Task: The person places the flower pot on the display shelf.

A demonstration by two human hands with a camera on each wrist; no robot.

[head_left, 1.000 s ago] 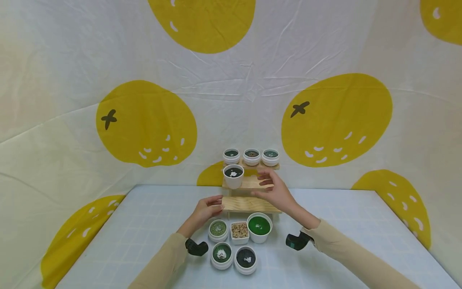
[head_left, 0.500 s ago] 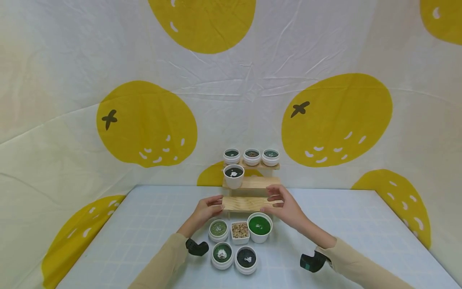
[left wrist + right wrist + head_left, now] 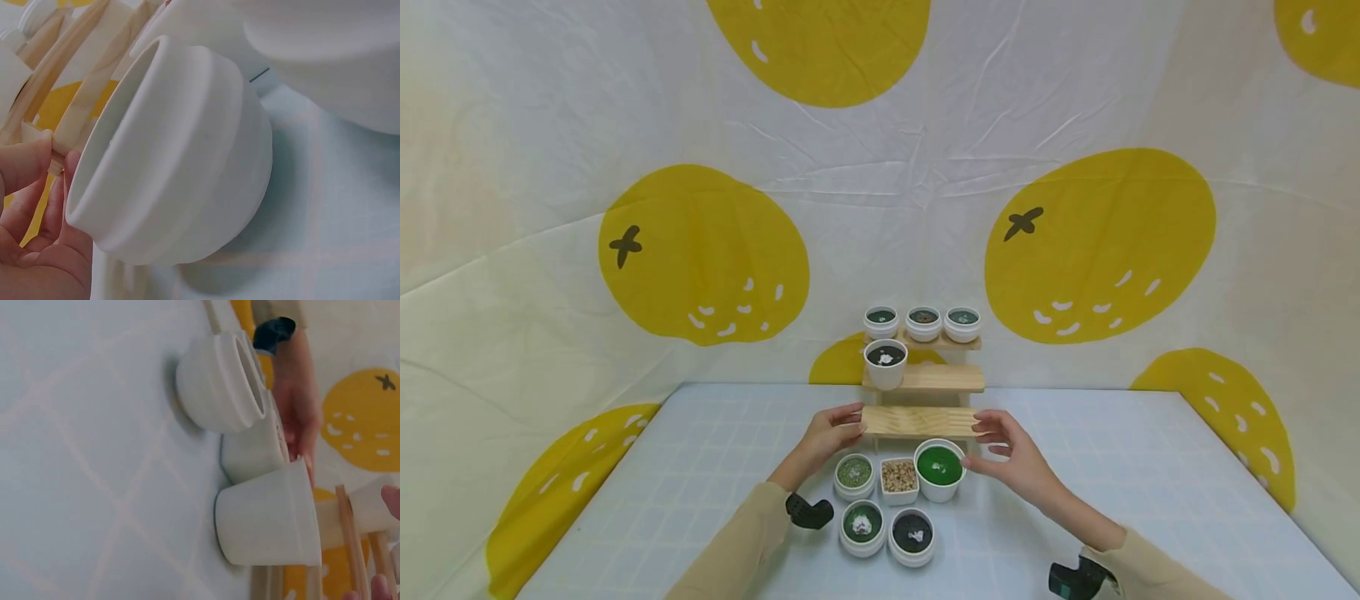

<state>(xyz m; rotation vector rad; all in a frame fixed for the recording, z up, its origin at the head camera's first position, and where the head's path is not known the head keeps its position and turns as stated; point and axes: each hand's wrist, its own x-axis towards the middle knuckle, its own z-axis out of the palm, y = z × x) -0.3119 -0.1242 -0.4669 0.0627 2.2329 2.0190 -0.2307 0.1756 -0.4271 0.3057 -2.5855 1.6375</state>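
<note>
At the left end of the lowest step of a wooden tiered stand, my left hand pinches the board between thumb and fingers. My right hand has its fingers loosely bent with nothing in them. Its thumb tip overlaps the rim of a tall white cup with a green surface inside, and its other fingertips are by the step's right end. In the right wrist view, fingertips show beside the stand, apart from the cup. A white cup with a dark surface stands at the left of the middle step.
Three small white bowls line the top step. In front of the stand sit a square dish of nut-like bits, a round bowl of green flecks and two dark-filled bowls. A fruit-print curtain hangs behind.
My right hand has come down and toward me, from beside the middle step to the tall green cup. My left hand has kept its pinch on the lowest step.
</note>
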